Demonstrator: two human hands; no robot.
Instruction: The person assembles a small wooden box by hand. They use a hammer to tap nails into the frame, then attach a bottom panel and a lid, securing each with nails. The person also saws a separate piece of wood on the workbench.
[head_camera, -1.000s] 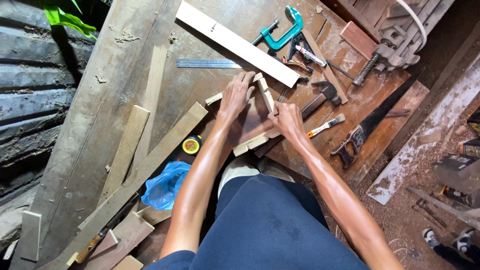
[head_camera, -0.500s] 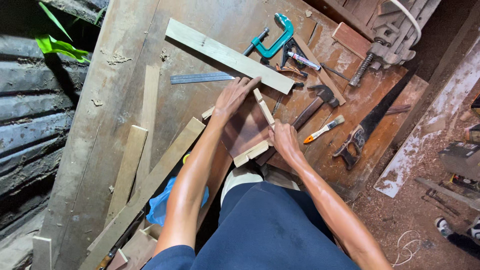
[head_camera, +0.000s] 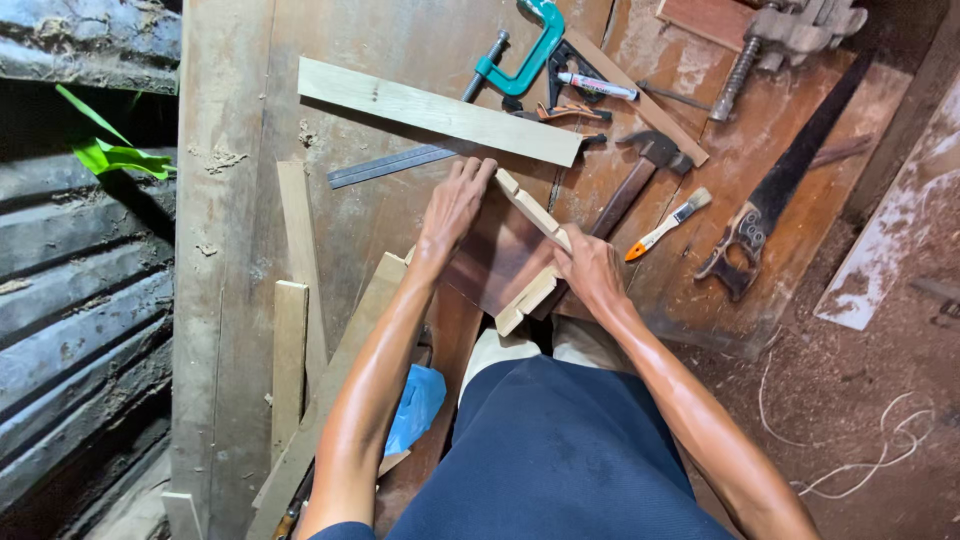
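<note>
A dark reddish-brown wooden panel (head_camera: 497, 262) lies on the workbench (head_camera: 230, 200) in front of me, edged by a pale wooden strip (head_camera: 530, 208) on its right side and a short pale block (head_camera: 528, 300) at its near corner. My left hand (head_camera: 455, 208) lies flat on the panel's far left part, fingers together and stretched out. My right hand (head_camera: 590, 270) grips the near end of the pale strip where it meets the short block.
A long pale board (head_camera: 440, 110) and a steel ruler (head_camera: 385, 165) lie beyond the panel. A teal clamp (head_camera: 530, 40), hammer (head_camera: 635, 170), paintbrush (head_camera: 665, 222) and handsaw (head_camera: 775, 185) lie to the right. Wood strips (head_camera: 295, 300) and a blue bag (head_camera: 415, 405) sit at the left.
The view has shifted and come closer. My left hand stays pressed on the panel; my right hand has slid onto the pale strip's near end at the corner block.
</note>
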